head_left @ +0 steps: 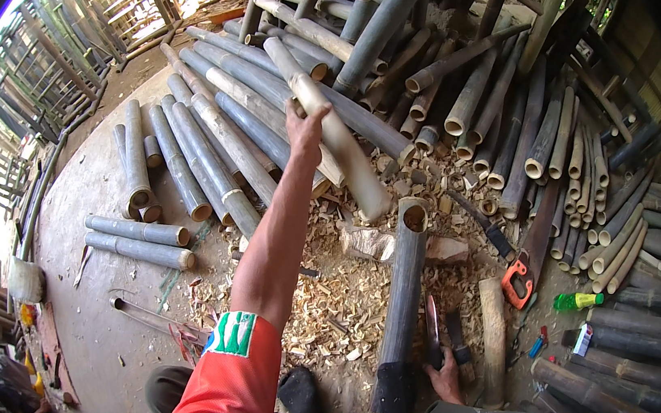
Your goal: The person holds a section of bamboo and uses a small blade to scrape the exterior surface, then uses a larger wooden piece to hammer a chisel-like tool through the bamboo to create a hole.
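Note:
My left hand (307, 131), at the end of an outstretched arm, is wrapped round a pale bamboo pole (336, 136). The pole slants over the pile of bamboo, and its lower end is smeared by motion. Low in the view, my right hand (446, 379) is closed at the dark handle of a machete (433, 324), whose blade points away from me. Between the two hands, a thick grey bamboo pole (403, 288) leans with its hollow end up, close to my legs. Pale wood chips (318, 314) lie all around it.
Long bamboo poles (217, 138) lie stacked ahead and to the right. A handsaw with an orange handle (518, 279), a curved blade (480, 220), a short bamboo piece (493, 335) and a green bottle (578, 301) lie on the right. Two cut poles (140, 249) rest on the left floor.

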Demonstrator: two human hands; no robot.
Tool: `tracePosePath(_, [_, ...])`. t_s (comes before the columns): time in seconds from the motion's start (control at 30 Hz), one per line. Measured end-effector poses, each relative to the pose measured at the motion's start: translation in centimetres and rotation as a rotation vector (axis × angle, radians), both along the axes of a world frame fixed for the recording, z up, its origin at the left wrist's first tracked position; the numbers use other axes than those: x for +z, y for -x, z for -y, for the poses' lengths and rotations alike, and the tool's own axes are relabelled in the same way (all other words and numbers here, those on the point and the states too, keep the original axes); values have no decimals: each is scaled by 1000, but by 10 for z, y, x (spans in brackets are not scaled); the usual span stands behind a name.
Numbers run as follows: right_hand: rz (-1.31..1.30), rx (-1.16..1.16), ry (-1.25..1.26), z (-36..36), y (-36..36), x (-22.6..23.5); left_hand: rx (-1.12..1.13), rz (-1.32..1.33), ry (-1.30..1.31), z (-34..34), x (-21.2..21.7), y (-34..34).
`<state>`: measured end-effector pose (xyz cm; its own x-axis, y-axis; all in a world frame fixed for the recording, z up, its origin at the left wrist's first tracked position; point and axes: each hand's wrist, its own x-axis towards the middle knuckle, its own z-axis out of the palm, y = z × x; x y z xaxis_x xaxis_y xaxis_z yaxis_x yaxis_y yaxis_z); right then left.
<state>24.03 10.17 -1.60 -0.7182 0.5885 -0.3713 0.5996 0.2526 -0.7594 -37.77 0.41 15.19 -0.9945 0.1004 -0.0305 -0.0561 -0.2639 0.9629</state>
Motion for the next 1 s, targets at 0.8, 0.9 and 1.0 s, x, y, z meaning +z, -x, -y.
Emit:
tracePosePath(0.8, [-27,-16,0,-7,-8,-11,297,599,85,87,-77,-245])
tracePosePath(0.9, [-3,-21,-20,-7,-8,-8,478,629,140,99,-102,-203])
tracePosePath(1.0, [9,-17,10,-4,-2,2,396,683,81,107,-118,-163])
